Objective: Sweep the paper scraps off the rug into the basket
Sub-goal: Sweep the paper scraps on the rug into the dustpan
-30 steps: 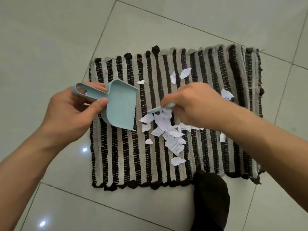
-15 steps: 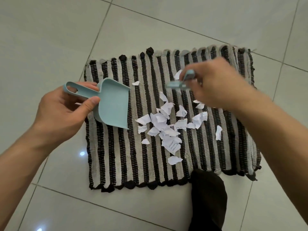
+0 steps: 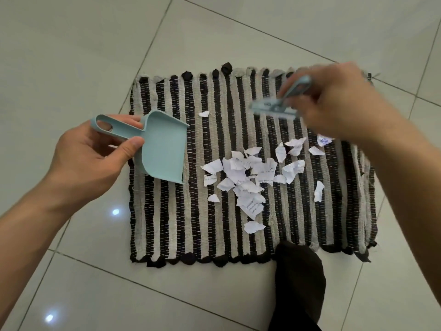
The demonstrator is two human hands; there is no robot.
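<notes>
A black-and-grey striped rug (image 3: 181, 225) lies on the tiled floor. White paper scraps (image 3: 248, 177) are heaped near its middle, with several loose ones around, one lone scrap (image 3: 204, 113) further back. My left hand (image 3: 95, 154) grips the handle of a pale blue dustpan (image 3: 164, 146), whose mouth rests on the rug's left part, facing the scraps. My right hand (image 3: 334, 101) holds a small pale blue brush (image 3: 279, 103), blurred, raised over the rug's far right part. No basket is in view.
A foot in a black sock (image 3: 298, 283) stands on the rug's near edge at the right. Grey floor tiles (image 3: 95, 295) surround the rug on all sides.
My right hand has lifted the brush off the scrap heap and carried it back and to the right. Scraps spread out on the rug's right side. The dustpan barely moved.
</notes>
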